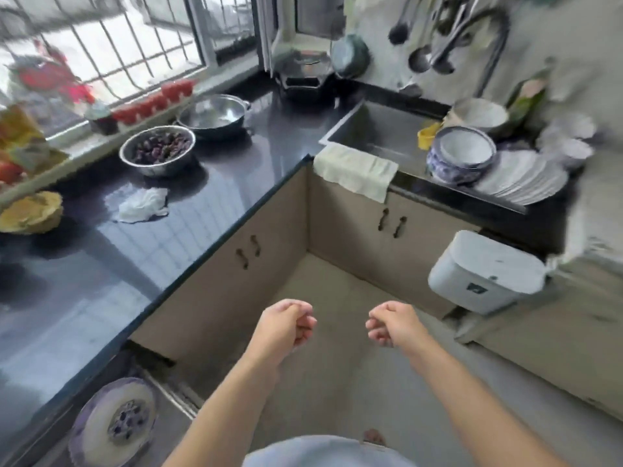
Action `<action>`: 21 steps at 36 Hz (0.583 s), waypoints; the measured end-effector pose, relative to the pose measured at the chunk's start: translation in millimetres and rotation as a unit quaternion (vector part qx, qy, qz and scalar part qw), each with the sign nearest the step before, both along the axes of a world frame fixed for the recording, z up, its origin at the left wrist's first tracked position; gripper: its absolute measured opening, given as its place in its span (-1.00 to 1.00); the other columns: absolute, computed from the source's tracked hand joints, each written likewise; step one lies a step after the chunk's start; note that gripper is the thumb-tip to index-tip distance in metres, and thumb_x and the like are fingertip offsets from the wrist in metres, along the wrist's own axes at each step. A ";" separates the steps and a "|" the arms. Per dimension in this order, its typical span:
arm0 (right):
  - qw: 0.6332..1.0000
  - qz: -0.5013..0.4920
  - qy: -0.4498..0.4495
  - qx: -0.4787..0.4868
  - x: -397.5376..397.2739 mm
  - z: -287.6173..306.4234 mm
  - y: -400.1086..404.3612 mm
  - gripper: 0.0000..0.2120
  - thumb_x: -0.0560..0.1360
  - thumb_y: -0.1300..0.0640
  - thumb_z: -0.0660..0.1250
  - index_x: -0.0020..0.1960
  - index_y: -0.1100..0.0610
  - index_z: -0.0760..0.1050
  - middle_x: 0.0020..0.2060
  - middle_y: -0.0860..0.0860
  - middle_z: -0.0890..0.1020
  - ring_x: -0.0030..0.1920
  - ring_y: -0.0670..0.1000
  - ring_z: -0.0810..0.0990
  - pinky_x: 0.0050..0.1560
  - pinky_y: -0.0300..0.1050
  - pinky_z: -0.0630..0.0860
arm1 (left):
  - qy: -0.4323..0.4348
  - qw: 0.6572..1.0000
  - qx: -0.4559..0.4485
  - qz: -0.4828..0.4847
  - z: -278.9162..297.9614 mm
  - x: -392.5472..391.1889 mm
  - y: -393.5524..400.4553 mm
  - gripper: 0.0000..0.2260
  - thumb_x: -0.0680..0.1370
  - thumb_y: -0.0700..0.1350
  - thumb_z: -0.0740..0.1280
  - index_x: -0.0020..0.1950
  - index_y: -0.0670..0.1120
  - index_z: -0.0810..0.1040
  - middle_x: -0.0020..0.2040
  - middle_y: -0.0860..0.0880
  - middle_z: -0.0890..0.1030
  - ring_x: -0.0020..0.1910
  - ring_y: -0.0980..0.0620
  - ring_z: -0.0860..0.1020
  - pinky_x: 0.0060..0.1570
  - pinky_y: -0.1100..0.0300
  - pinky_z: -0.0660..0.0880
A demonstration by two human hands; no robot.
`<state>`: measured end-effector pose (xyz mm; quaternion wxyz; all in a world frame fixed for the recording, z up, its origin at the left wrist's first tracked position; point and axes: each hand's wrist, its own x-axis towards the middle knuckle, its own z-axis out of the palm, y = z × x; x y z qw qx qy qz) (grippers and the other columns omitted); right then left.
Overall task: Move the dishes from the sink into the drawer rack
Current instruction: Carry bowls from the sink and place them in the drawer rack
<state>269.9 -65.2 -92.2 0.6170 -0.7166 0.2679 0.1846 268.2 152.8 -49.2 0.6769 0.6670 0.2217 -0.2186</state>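
Observation:
The steel sink sits in the far right corner of the black counter. In its right part stand a blue-patterned bowl with a white bowl inside, a stack of white plates and a white bowl behind. At the bottom left, the pulled-out drawer rack holds one blue-rimmed plate. My left hand and my right hand hang over the floor, both curled into loose fists with nothing in them, far from the sink.
A pale cloth drapes over the sink's front edge. On the counter are a steel bowl of dark fruit, a steel pot and a crumpled white rag. A white bin hangs on the right cabinet.

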 end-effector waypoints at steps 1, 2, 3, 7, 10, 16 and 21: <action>0.999 -0.031 0.003 -0.004 -0.6 3.1 -30.2 -0.84 0.60 0.30 0.26 -0.15 0.17 0.46 -0.38 0.08 0.61 -0.53 -0.06 0.51 -0.45 -0.25 0.37 | 0.002 1.000 -0.006 -0.021 5.0 7.8 -29.2 -0.84 0.63 -0.26 0.22 -0.06 -0.12 0.57 -0.34 -0.04 0.60 -0.47 0.08 0.49 -0.32 0.23 0.40; 0.998 -0.061 0.003 -0.006 -1.9 7.2 -53.9 -0.84 0.61 0.30 0.27 -0.15 0.17 0.46 -0.38 0.07 0.61 -0.53 -0.06 0.51 -0.45 -0.24 0.37 | 0.003 0.999 -0.008 -0.042 10.7 13.2 -50.8 -0.84 0.63 -0.26 0.22 -0.04 -0.12 0.57 -0.33 -0.04 0.61 -0.48 0.09 0.50 -0.33 0.24 0.42; 0.996 -0.085 0.001 -0.009 -1.1 12.9 -75.5 -0.84 0.61 0.30 0.26 -0.15 0.17 0.46 -0.37 0.07 0.60 -0.51 -0.06 0.51 -0.42 -0.23 0.39 | 0.002 0.998 -0.012 -0.060 15.4 20.0 -68.7 -0.84 0.63 -0.27 0.21 -0.04 -0.12 0.57 -0.32 -0.04 0.61 -0.47 0.09 0.51 -0.33 0.25 0.44; 0.990 -0.143 -0.015 -0.003 11.1 33.1 -140.9 -0.88 0.62 0.29 0.25 -0.09 0.20 0.49 -0.30 0.09 0.61 -0.42 -0.03 0.53 -0.34 -0.18 0.46 | -0.011 0.995 -0.015 -0.094 29.8 50.4 -113.8 -0.83 0.62 -0.28 0.21 -0.03 -0.13 0.58 -0.30 -0.06 0.61 -0.43 0.05 0.54 -0.36 0.28 0.48; 0.984 -0.179 -0.021 0.002 25.1 34.8 -179.0 -0.87 0.62 0.28 0.24 -0.10 0.20 0.49 -0.28 0.09 0.61 -0.40 -0.02 0.53 -0.34 -0.18 0.46 | -0.007 0.994 0.005 -0.110 26.4 75.0 -141.8 -0.84 0.61 -0.27 0.23 -0.03 -0.13 0.59 -0.33 -0.04 0.60 -0.43 0.04 0.52 -0.33 0.23 0.45; 0.980 -0.198 -0.012 0.001 68.0 30.4 -221.0 -0.88 0.61 0.27 0.26 -0.10 0.20 0.50 -0.29 0.08 0.63 -0.40 -0.02 0.55 -0.35 -0.21 0.49 | 0.028 0.992 0.002 -0.120 5.4 124.1 -173.6 -0.85 0.61 -0.27 0.25 -0.04 -0.15 0.62 -0.33 -0.07 0.60 -0.43 0.02 0.51 -0.31 0.20 0.45; 0.981 -0.193 -0.016 -0.018 132.2 31.7 -247.6 -0.87 0.59 0.28 0.25 -0.11 0.22 0.53 -0.26 0.11 0.63 -0.36 0.01 0.56 -0.38 -0.20 0.48 | 0.047 0.994 -0.007 -0.098 -15.2 183.3 -179.3 -0.85 0.61 -0.27 0.26 -0.03 -0.17 0.63 -0.33 -0.09 0.59 -0.41 0.01 0.51 -0.27 0.17 0.45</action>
